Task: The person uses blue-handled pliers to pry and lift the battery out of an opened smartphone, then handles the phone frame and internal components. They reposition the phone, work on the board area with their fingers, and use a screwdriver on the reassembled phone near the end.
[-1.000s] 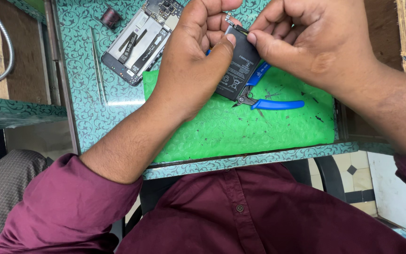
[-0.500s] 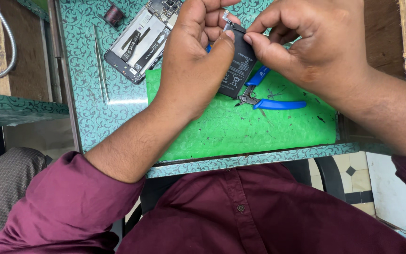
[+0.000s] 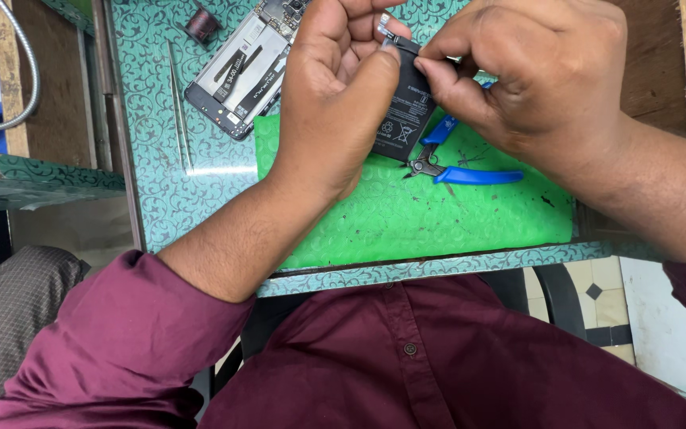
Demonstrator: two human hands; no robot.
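Gripping black battery (image 3: 406,111) between left hand (image 3: 339,95); right hand (image 3: 533,71) pinches its top.

I held the battery (image 3: 405,111) between my two hands above the mat (image 3: 438,214), my left hand (image 3: 343,95) on its left side and my right hand (image 3: 533,71) on its right, both touching its far end. The mat lay on the tabletop (image 3: 152,191), toward the near edge. The cutters (image 3: 458,163) lay on the mat, just under and right of the battery, their handles pointing right. The opened phone (image 3: 244,67) lay on the tabletop left of my left hand, behind the mat's far left corner. The tweezers (image 3: 178,111) lay left of the phone, and the spool (image 3: 200,24) sat behind them, near the far edge.
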